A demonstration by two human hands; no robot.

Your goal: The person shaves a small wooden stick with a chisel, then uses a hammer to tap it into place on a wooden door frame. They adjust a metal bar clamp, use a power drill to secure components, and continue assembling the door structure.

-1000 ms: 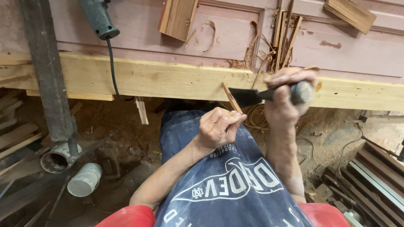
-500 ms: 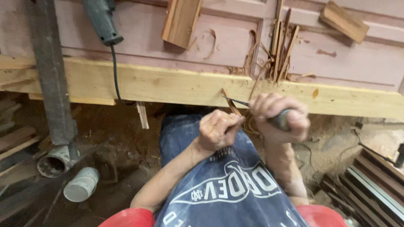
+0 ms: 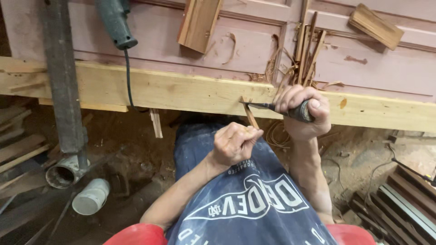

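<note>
The left hand (image 3: 234, 145) pinched a half-whittled stick (image 3: 249, 114) against the table (image 3: 181, 90) edge; the right hand (image 3: 302, 111) gripped the knife (image 3: 272, 107), shavings (image 3: 277, 68) already piled.

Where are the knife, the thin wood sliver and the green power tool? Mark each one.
knife (image 3: 290, 110), head view, on the dark handle in the right hand.
thin wood sliver (image 3: 250, 115), head view, mid-length above the left hand.
green power tool (image 3: 116, 22), head view, on its body.
</note>
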